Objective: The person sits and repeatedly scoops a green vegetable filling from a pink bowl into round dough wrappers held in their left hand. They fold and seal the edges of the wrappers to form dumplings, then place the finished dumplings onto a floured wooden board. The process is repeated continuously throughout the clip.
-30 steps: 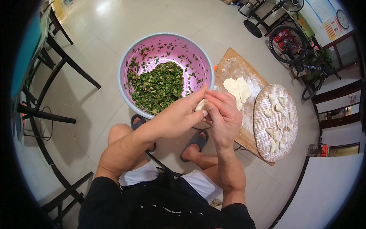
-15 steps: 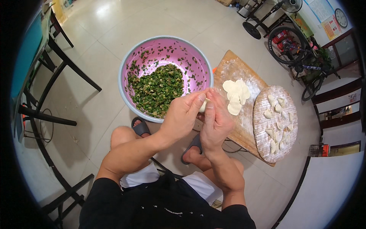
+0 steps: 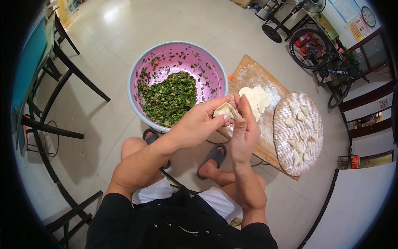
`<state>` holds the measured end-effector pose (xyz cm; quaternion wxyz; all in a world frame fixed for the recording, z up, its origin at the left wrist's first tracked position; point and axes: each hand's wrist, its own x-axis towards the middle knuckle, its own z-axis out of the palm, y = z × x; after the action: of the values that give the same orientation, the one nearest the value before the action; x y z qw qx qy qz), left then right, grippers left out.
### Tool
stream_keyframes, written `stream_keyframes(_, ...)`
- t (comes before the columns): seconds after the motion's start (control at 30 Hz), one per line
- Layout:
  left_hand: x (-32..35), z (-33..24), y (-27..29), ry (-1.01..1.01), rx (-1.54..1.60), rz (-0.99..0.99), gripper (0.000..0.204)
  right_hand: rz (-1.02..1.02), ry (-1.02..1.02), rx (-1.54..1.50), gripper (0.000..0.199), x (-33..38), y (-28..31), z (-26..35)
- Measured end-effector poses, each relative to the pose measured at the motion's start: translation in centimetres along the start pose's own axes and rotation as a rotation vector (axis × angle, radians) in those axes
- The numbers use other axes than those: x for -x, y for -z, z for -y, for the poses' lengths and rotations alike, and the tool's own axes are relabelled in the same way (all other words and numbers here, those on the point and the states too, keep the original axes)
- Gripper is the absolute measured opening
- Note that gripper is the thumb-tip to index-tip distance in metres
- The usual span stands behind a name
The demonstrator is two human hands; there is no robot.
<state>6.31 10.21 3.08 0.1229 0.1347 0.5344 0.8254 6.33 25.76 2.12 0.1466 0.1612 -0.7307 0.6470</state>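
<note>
A pale folded dumpling [image 3: 226, 110] sits in my left hand [image 3: 198, 124], whose thumb presses its near side while the fingers cup it from behind. My right hand [image 3: 245, 139] is at the dumpling's right end, thumb and fingers around that corner; part of the contact is hidden. Left of my hands, a pink bowl [image 3: 143, 114] with a pale rim holds chopped green filling [image 3: 168, 99]. Just beyond my right hand, flat round wrappers [image 3: 258, 98] overlap on a floured wooden board [image 3: 244, 68].
A round ridged tray [image 3: 286, 145] overlaps the board's right side and carries several shaped dumplings [image 3: 303, 135]. Dark-framed furniture [image 3: 68, 74] stands at the left. A bicycle [image 3: 313, 52] and a fan [image 3: 315, 5] are at the far right. My sandalled feet [image 3: 213, 159] rest below the board.
My hands have parted slightly and turned, so the dumpling between them shows more. My right fingers now point upward beside it. The bowl and board appear shifted slightly left.
</note>
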Motion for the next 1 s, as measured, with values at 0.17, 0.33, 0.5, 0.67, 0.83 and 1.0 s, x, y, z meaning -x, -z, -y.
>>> stream_keyframes(0.17,0.0,0.7,-0.5,-0.066,-0.478,-0.014,0.065,0.057,0.094,0.113,0.043,-0.6,1.8,-0.2)
stream_keyframes(0.33,0.0,-0.7,-2.7,0.036,-0.677,-0.038,0.073,0.065,0.113,0.037,0.034,-0.4,2.5,-0.6)
stream_keyframes(0.5,-1.0,-0.9,-4.3,0.133,-0.504,0.059,0.069,0.058,-0.347,-0.315,0.056,0.3,4.8,0.5)
stream_keyframes(0.67,-1.8,1.7,-6.3,-0.148,-0.866,0.035,0.066,0.228,-0.622,-0.602,0.072,0.2,9.1,-2.2)
stream_keyframes(0.83,-2.9,3.5,-8.5,-0.277,-0.974,0.073,0.071,0.213,-0.684,-0.788,0.063,0.7,11.3,-3.6)
stream_keyframes(1.0,-3.7,5.0,-10.2,-0.299,-0.911,0.052,0.071,0.095,-0.756,-0.93,0.049,0.9,13.5,-5.1)
